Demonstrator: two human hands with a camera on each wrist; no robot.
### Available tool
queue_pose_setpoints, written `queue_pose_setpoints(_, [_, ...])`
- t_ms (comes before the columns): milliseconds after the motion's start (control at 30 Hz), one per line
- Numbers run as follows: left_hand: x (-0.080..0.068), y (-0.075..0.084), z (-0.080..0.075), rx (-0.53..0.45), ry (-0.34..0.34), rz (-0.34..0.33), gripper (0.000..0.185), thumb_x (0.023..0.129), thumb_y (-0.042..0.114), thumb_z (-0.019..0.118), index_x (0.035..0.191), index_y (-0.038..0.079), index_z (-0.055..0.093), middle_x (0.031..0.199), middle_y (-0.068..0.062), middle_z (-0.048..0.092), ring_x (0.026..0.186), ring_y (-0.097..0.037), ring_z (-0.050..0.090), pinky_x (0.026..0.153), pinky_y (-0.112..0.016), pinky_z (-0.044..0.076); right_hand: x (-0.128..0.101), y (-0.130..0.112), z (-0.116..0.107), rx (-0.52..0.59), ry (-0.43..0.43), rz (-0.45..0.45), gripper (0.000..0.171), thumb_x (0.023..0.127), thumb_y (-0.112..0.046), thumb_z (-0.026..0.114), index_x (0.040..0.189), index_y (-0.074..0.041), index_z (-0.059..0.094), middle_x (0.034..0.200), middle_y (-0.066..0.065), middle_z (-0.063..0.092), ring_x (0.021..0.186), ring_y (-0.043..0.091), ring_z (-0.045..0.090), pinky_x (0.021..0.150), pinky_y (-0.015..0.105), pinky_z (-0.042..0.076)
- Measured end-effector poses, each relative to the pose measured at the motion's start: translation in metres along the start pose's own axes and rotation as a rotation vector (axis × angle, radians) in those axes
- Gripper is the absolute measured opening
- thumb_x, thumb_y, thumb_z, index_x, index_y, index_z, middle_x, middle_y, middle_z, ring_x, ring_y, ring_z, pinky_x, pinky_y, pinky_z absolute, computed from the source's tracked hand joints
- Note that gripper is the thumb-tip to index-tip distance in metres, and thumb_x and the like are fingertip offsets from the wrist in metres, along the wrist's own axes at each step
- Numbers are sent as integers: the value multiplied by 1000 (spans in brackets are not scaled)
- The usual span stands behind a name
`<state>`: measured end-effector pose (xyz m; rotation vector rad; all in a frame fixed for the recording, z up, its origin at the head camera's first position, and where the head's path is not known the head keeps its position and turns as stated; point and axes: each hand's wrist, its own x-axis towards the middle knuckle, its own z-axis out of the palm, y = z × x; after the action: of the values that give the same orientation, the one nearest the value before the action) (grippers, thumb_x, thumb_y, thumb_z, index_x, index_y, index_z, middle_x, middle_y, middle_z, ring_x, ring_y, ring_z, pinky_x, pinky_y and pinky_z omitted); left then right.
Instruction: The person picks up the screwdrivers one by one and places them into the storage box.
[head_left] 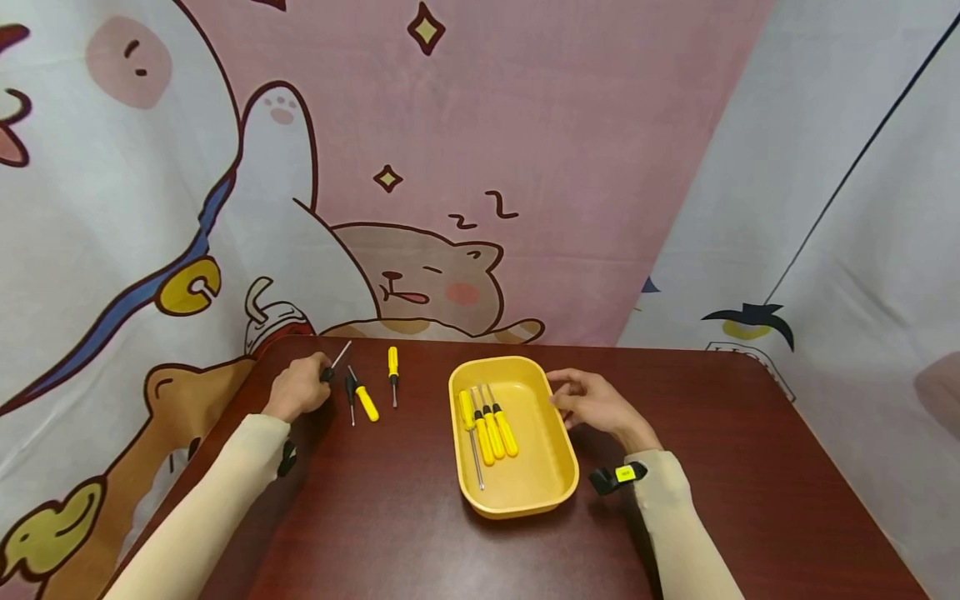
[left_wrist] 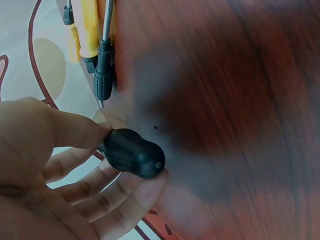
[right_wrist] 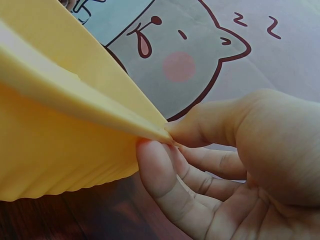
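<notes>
My left hand grips a small screwdriver by its stubby black handle, its metal shaft pointing away from me. Close beside that hand, a black-handled screwdriver and a yellow-handled one lie together on the table. A further yellow screwdriver lies a little to their right. With thumb and fingertips my right hand pinches the right rim of a yellow plastic tray. Inside the tray, several yellow-handled screwdrivers lie side by side towards the left.
The dark red-brown wooden table carries everything. A cartoon-printed cloth hangs behind its far edge and along the left side. At the right stands a pale curtain.
</notes>
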<state>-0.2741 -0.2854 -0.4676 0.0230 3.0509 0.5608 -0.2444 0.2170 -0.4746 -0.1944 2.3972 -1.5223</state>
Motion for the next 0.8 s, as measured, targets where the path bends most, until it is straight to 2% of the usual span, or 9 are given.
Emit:
queue_pose_setpoints(433, [-12, 11, 2, -47, 95, 58, 40, 90, 7, 64, 129, 2, 58, 108, -22, 66, 77, -29, 59, 66, -42, 50, -1, -2, 0, -20, 13, 9, 51, 95, -13, 70, 143, -6, 54, 101, 18, 68, 70, 25, 67, 69, 36, 65])
queue_pose_setpoints(800, [-23, 28, 4, -56, 161, 123, 39, 91, 7, 65, 130, 3, 59, 114, -22, 67, 86, -33, 65, 75, -53, 56, 1, 0, 0, -16, 8, 16, 50, 95, -14, 70, 142, -8, 55, 101, 18, 68, 71, 25, 67, 68, 35, 65])
